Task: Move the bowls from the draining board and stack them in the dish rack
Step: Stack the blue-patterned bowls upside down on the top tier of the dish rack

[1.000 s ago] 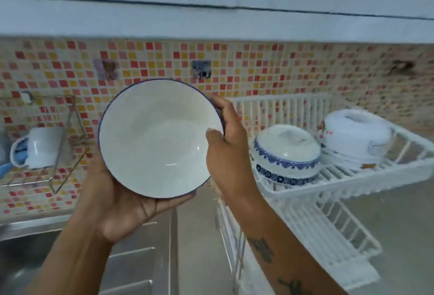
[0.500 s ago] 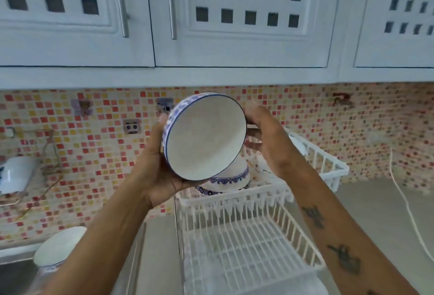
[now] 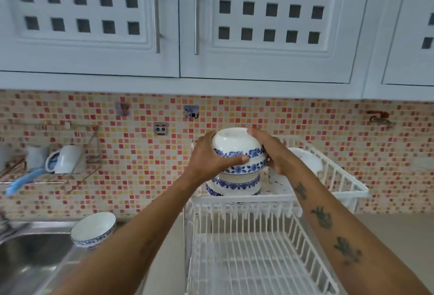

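— Where's the bowl she's working with?

— Upside down, between both hands. The held bowl [image 3: 238, 151] is white with blue flower bands, its foot facing up, and it sits right over the stacked bowl [image 3: 233, 185] already turned over in the upper tier of the dish rack [image 3: 328, 177]. I can't tell whether the two bowls touch; the rim of the top one comes down to the bottom one.

— And the hands?

— The left hand [image 3: 209, 156] wraps the bowl's left side, thumb laid across the blue band. The right hand [image 3: 273, 151] clasps the right side, fingers curled over the top edge. Both are gripping it.

— Anything else in the rack?

— Just right of the stacked bowl, behind the right wrist, there's a white dish [image 3: 305, 160], mostly hidden. The lower tier [image 3: 256, 259] below the stacked bowl is bare wire.

— And off the rack?

— Well left of the rack, a last bowl [image 3: 94, 230] stands upright at the edge of the steel sink [image 3: 30, 252]. Above the sink a wire shelf [image 3: 77, 151] on the tiled wall [image 3: 141, 165] holds a white mug [image 3: 67, 159] and a blue brush [image 3: 24, 179]. White cupboards [image 3: 164, 24] hang over the rack.
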Available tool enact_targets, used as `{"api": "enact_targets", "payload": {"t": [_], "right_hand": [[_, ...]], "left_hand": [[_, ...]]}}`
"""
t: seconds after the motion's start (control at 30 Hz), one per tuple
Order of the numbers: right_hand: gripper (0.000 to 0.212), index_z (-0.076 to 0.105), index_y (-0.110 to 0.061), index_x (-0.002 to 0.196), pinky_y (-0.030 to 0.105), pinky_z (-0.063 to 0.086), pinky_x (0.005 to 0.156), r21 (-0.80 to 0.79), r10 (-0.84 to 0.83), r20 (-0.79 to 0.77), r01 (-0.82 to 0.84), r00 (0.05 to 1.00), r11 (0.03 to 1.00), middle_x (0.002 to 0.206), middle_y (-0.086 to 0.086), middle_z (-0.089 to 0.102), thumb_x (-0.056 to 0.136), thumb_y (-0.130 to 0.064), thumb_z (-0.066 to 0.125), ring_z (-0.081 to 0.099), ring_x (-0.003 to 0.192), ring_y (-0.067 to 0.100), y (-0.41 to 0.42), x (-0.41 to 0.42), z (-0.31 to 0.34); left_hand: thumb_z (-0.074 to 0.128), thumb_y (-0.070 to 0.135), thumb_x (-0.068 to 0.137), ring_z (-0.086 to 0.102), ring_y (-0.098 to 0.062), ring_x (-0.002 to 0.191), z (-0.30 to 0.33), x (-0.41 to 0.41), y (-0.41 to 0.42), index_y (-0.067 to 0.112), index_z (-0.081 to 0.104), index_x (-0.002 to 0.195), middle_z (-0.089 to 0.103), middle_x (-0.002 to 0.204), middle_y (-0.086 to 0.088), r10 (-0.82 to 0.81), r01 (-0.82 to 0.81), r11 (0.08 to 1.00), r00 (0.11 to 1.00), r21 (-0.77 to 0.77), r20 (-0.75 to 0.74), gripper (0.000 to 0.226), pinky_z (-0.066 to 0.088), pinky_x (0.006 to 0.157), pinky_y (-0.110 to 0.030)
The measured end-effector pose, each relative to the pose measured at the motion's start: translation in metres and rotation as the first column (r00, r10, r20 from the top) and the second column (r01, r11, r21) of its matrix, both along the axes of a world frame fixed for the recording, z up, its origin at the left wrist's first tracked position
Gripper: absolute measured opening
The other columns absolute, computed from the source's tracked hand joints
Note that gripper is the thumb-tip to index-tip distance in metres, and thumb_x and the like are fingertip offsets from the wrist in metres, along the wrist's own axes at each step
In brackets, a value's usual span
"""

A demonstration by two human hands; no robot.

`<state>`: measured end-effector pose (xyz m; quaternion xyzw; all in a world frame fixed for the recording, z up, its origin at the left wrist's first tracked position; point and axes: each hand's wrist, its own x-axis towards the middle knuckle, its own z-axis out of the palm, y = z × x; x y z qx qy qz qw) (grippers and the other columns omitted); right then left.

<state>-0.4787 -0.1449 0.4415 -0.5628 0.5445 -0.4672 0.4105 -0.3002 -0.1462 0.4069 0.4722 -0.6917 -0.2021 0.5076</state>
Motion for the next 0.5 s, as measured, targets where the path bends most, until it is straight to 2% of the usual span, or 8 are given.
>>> {"api": "enact_targets", "payload": {"t": [0.07, 0.1, 0.2, 0.3, 0.4, 0.5], "right_hand": [[0.059, 0.070, -0.017, 0.101, 0.051, 0.053, 0.094, 0.010, -0.013, 0.046, 0.012, 0.999, 1.000, 0.100, 0.011, 0.076, 0.057, -0.056, 0.066, 0.070, 0.097, 0.033, -0.010, 0.000, -0.010], [0.053, 0.069, -0.015, 0.101, 0.049, 0.054, 0.092, 0.008, -0.014, 0.059, 0.014, 0.998, 1.000, 0.100, 0.013, 0.075, 0.063, -0.052, 0.065, 0.070, 0.096, 0.034, -0.010, 0.001, -0.013], [0.031, 0.069, -0.016, 0.097, 0.047, 0.054, 0.085, -0.008, 0.001, 0.092, 0.000, 0.996, 1.000, 0.101, 0.014, 0.074, 0.078, -0.039, 0.060, 0.069, 0.094, 0.034, -0.018, 0.002, -0.022], [0.027, 0.069, -0.016, 0.096, 0.039, 0.053, 0.073, -0.017, 0.000, 0.068, 0.001, 0.998, 1.000, 0.099, 0.013, 0.074, 0.080, -0.036, 0.059, 0.069, 0.087, 0.030, -0.025, 0.002, -0.025], [0.030, 0.067, -0.015, 0.097, 0.031, 0.050, 0.066, 0.003, 0.005, 0.021, -0.005, 1.000, 1.000, 0.094, 0.012, 0.073, 0.082, -0.038, 0.057, 0.067, 0.080, 0.028, -0.030, 0.002, -0.027], [0.027, 0.064, -0.017, 0.097, 0.030, 0.048, 0.065, 0.042, 0.017, -0.020, -0.016, 1.000, 0.999, 0.089, 0.008, 0.071, 0.085, -0.038, 0.053, 0.065, 0.078, 0.024, -0.031, 0.002, -0.029]], "left_hand": [[0.083, 0.073, 0.037, 0.061, -0.015, 0.106, -0.004, 0.001, -0.008, 0.026, 0.050, 0.128, 0.059, 0.120, 0.005, 0.031, -0.031, 1.000, 0.991, -0.004, 0.129, 0.107, 0.058, 0.087, -0.035], [0.085, 0.068, 0.039, 0.058, -0.015, 0.108, -0.005, 0.001, -0.010, 0.024, 0.049, 0.129, 0.055, 0.121, 0.005, 0.044, -0.044, 0.999, 0.985, -0.005, 0.168, 0.106, 0.055, 0.089, -0.032], [0.088, 0.059, 0.044, 0.050, -0.014, 0.111, -0.010, 0.002, -0.015, 0.023, 0.047, 0.130, 0.050, 0.122, 0.004, 0.035, -0.031, 0.999, 0.975, -0.023, 0.218, 0.102, 0.048, 0.089, -0.028], [0.087, 0.061, 0.045, 0.044, -0.016, 0.117, -0.010, 0.003, -0.021, 0.024, 0.042, 0.133, 0.047, 0.126, 0.001, 0.018, -0.022, 1.000, 0.956, 0.010, 0.294, 0.106, 0.043, 0.094, -0.030], [0.087, 0.061, 0.046, 0.045, -0.019, 0.118, -0.010, 0.002, -0.024, 0.020, 0.043, 0.133, 0.047, 0.127, -0.001, 0.034, -0.045, 0.999, 0.949, 0.027, 0.315, 0.106, 0.046, 0.098, -0.036], [0.084, 0.066, 0.044, 0.044, -0.018, 0.118, -0.013, 0.002, -0.026, 0.021, 0.048, 0.131, 0.051, 0.122, -0.001, 0.022, -0.044, 0.997, 0.939, 0.057, 0.343, 0.104, 0.046, 0.093, -0.032]]}}
